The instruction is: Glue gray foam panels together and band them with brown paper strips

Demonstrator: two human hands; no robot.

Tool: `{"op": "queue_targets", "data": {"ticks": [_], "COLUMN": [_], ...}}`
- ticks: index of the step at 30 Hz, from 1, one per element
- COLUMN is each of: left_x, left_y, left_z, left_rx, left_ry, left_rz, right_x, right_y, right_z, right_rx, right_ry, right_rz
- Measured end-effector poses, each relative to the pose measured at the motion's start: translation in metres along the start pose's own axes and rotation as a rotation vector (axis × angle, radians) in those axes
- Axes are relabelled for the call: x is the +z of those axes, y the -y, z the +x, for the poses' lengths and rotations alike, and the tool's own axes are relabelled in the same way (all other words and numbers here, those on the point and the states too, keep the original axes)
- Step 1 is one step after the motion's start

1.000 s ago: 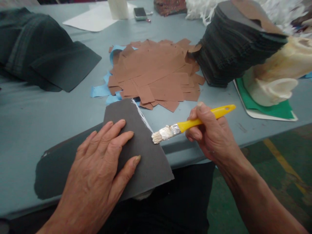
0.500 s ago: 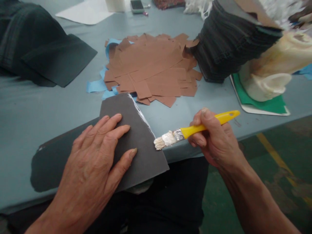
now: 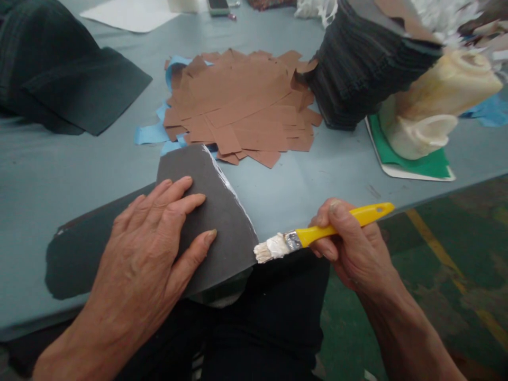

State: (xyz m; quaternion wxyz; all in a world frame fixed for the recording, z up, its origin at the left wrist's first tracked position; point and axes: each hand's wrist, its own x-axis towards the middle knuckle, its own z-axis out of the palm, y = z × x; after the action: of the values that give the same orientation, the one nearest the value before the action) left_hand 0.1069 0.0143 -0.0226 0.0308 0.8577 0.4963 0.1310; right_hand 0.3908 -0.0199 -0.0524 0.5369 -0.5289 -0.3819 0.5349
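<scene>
My left hand lies flat with its fingers spread on a dark grey sheet, holding nothing. White paste runs in a thin line along the sheet's right edge. My right hand is closed round the yellow handle of a brush. White paste coats the bristles, which touch the sheet's lower right corner. Under the sheet and my left hand, a long dark piece with a rounded end reaches out to the left.
Brown pieces lie heaped over blue strips in the middle. A tall dark stack leans at the right, beside a stained container on a green sheet. Dark fabric lies at the left, a phone at the back.
My right hand has brought the brush down along the sheet's right edge to its lower corner, and the white line now reaches further down. My left hand stays on the sheet. The view has shifted slightly.
</scene>
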Motion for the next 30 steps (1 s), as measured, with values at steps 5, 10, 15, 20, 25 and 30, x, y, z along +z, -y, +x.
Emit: {"op": "queue_targets", "data": {"ticks": [5,10,15,20,25,30], "left_x": [0.001,0.001,-0.001,0.0,0.0,-0.001], "left_y": [0.001,0.002,0.001,0.0,0.001,0.001], "left_z": [0.001,0.003,0.001,0.001,0.001,0.001], "left_rx": [-0.018,-0.015,-0.02,-0.037,-0.038,-0.047], "left_ry": [0.014,0.018,0.015,0.027,0.026,0.019], "left_rz": [-0.008,-0.007,-0.002,-0.002,-0.015,-0.021], "right_x": [-0.004,-0.005,-0.003,-0.001,-0.007,-0.004], "right_y": [-0.001,-0.001,-0.002,0.002,0.0,-0.003], "right_z": [-0.01,-0.006,0.01,0.017,0.007,0.011], "right_rx": [0.014,-0.028,-0.088,-0.128,-0.082,-0.096], "right_ry": [-0.012,-0.02,-0.017,-0.033,0.078,0.074], "right_rz": [0.002,0.013,0.043,0.097,0.098,0.045]}}
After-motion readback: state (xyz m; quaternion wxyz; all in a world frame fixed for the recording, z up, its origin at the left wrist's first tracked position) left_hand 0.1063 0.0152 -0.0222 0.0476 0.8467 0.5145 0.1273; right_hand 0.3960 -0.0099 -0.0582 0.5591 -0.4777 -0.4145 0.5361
